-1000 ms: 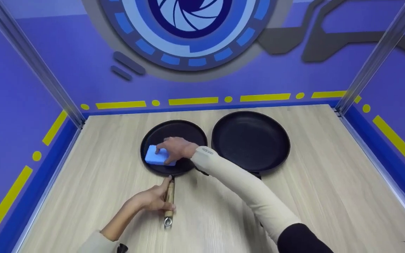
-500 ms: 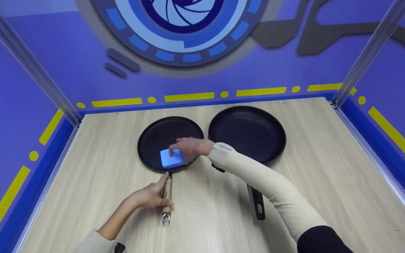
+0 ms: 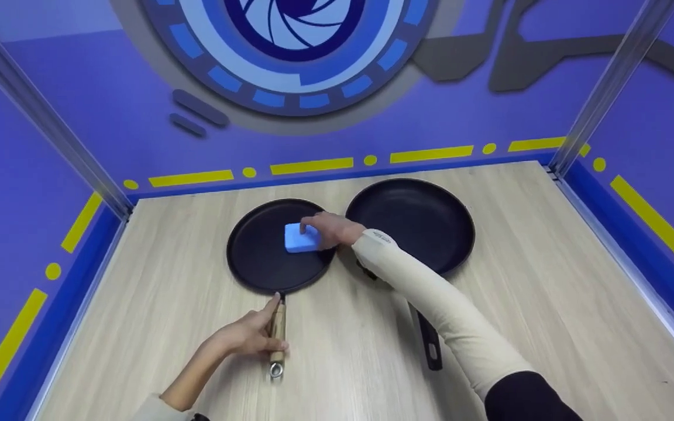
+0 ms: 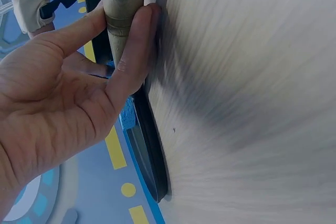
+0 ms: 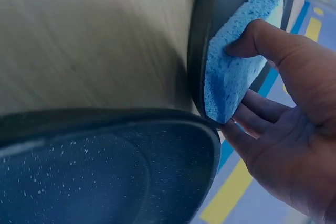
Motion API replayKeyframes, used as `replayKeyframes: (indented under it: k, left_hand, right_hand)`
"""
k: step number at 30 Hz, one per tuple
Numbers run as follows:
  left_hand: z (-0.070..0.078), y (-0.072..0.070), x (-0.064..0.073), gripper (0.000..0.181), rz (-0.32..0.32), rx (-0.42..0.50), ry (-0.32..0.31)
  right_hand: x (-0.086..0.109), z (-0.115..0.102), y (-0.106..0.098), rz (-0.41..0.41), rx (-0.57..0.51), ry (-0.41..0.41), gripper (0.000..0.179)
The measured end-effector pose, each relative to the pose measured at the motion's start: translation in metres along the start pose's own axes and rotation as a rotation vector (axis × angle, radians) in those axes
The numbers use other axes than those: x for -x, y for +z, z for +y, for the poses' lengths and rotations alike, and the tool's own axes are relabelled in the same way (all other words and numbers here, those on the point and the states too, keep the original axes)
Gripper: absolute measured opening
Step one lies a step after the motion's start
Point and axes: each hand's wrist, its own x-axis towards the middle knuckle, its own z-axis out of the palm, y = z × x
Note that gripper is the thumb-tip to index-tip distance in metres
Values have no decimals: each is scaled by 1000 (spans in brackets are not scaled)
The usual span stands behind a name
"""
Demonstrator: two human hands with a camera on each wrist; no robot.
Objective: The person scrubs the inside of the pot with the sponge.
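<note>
My left hand (image 3: 249, 333) grips the wooden handle (image 3: 278, 327) of a flat black pan (image 3: 261, 257), which lies on the table. In the left wrist view the thumb and fingers are around the handle (image 4: 119, 19), near its metal ring end. A blue sponge (image 3: 299, 238) is pinched in my right hand (image 3: 331, 229) on the right part of that pan's cooking surface. The right wrist view shows the thumb on one face of the sponge (image 5: 231, 66) and the other fingers at its far side.
A larger, deeper black frying pan (image 3: 413, 222) stands close on the right, its black handle (image 3: 429, 342) toward me and partly behind my right arm. Droplets or specks dot its inside in the right wrist view. Purple-blue panels (image 3: 138, 140) border the wooden table (image 3: 155, 280).
The right hand has moved the sponge across the pan from the left-front part to the right, then somewhat farther back. My left hand keeps its hold on the handle.
</note>
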Motion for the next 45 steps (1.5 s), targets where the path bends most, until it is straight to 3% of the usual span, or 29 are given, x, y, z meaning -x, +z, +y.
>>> replayKeyframes:
  k: [6,12,23,30,38,45]
  left_hand:
    - [-1,0,-2,109,1,26,5]
    - [1,3,-3,109,0,47,-63]
    - [2,3,-3,111,-28,64,-99]
    - [3,0,-5,113,-36,64,-100]
    - [5,4,-6,113,-17,53,-145]
    - [4,2,-6,113,-24,69,-124]
  right_hand:
    - [-6,3,0,33,-4,7,51]
    - [-8,1,5,84,56,31,51]
    - [-5,-7,7,54,110,83,44]
    - [-5,-13,7,80,160,133,38]
    - [-3,-12,10,79,152,131,35]
    - [-3,-12,10,87,150,99,31]
